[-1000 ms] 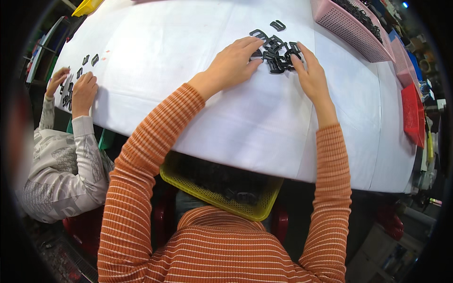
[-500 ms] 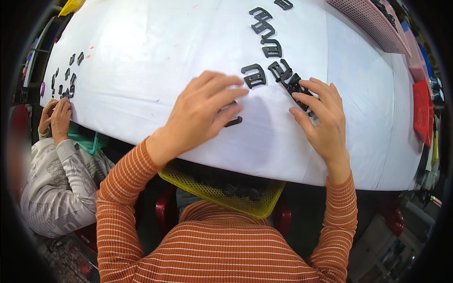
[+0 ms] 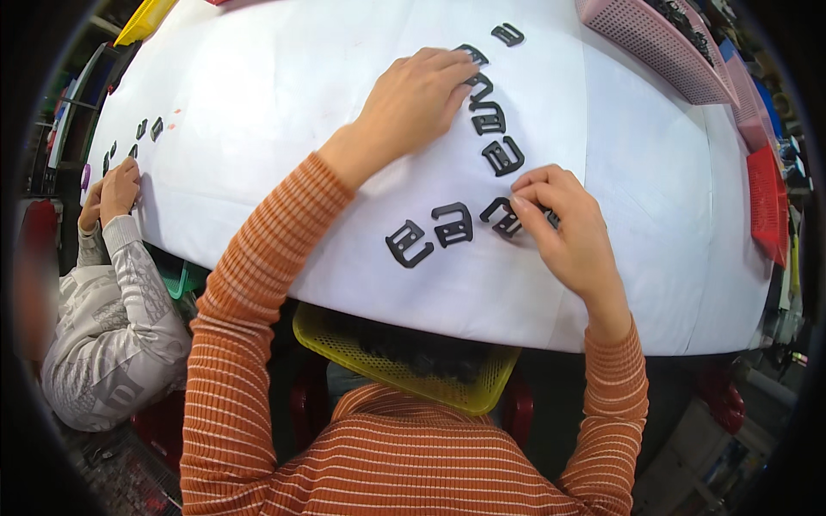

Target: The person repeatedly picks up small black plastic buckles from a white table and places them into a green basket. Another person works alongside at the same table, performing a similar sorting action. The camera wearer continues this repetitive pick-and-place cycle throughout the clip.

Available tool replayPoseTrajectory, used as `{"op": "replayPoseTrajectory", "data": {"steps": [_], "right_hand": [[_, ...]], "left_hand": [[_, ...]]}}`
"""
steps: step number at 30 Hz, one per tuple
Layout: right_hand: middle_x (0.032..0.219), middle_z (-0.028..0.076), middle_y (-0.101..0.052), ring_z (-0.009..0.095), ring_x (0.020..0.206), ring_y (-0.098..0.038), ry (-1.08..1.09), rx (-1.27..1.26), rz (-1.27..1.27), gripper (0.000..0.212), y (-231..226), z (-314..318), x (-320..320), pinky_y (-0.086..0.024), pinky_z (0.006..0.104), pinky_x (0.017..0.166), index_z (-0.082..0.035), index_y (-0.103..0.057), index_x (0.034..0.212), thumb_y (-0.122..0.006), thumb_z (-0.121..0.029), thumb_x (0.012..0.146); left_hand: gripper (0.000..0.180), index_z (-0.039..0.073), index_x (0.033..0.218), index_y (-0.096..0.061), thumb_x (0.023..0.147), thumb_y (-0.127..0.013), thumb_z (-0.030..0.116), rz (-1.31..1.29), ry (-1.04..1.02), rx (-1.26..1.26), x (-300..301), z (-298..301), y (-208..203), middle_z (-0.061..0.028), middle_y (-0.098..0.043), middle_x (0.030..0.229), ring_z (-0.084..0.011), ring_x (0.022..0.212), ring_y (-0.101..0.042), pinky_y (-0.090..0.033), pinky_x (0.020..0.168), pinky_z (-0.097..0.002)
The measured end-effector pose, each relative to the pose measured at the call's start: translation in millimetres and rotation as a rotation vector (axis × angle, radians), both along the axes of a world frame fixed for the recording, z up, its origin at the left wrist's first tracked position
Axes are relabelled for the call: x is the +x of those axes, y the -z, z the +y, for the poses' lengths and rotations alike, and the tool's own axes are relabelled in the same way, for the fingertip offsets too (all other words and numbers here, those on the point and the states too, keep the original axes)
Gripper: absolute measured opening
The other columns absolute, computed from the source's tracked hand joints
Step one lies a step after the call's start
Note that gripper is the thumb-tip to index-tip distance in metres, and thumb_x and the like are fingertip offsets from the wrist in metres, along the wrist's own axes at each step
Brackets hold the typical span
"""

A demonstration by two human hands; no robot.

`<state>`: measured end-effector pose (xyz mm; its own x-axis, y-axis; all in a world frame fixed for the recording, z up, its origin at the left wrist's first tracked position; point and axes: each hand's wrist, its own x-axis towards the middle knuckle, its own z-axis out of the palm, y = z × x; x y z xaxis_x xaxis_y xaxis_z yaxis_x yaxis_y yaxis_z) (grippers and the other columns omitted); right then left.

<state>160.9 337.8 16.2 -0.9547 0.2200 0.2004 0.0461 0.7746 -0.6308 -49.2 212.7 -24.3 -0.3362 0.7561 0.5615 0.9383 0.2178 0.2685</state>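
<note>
Flat black buckles with an open hook side lie in a loose curving line on the white-covered table. My left hand [image 3: 411, 101] reaches over the far part of the line, palm down and fingers stretched out. Its fingertips partly cover a buckle [image 3: 471, 55] and touch or hover just over it. My right hand [image 3: 564, 225] is bent at the near right, fingers curled over dark buckle parts that are mostly hidden. Beside its thumb lies a tilted buckle [image 3: 503, 219]. Two more, a buckle [image 3: 453, 225] and another buckle [image 3: 408, 244], rest left of it.
A yellow basket [image 3: 387, 365] with dark pieces sits at my lap below the table edge. Pink baskets [image 3: 650, 56] and a red bin [image 3: 766, 206] stand at the right. At the left a co-worker's hands [image 3: 116, 191] handle small black pieces. A yellow container [image 3: 146, 19] stands far left.
My left hand has moved away to the far buckles, uncovering the near ones. The cluster by my right hand is now spread out, with single buckles lying apart. The view has shifted slightly.
</note>
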Motion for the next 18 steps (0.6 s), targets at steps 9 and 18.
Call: {"op": "replayPoseTrajectory", "data": {"steps": [9,18], "right_hand": [[0.140,0.008,-0.053,0.027,0.126,-0.052,0.088,0.401,0.234,0.036,50,108,-157,-0.043,0.0404,0.105,-0.015,-0.060,0.130,-0.055,-0.024,0.096],[0.117,0.007,-0.065,0.026,0.108,-0.060,-0.117,0.340,0.159,0.029,14,59,-50,-0.044,0.0393,0.098,-0.011,-0.067,0.116,-0.065,-0.019,0.089]], "left_hand": [[0.035,0.011,0.127,-0.063,0.092,-0.059,0.014,-0.004,0.034,-0.080,7,-13,16,-0.0095,-0.058,0.132,-0.0296,0.121,-0.053,-0.043,0.103,-0.0391],[0.015,0.003,0.098,-0.066,0.085,-0.069,0.009,-0.245,-0.206,-0.088,47,-81,-10,-0.0073,-0.059,0.090,-0.0226,0.088,-0.058,-0.047,0.075,-0.0353]]}}
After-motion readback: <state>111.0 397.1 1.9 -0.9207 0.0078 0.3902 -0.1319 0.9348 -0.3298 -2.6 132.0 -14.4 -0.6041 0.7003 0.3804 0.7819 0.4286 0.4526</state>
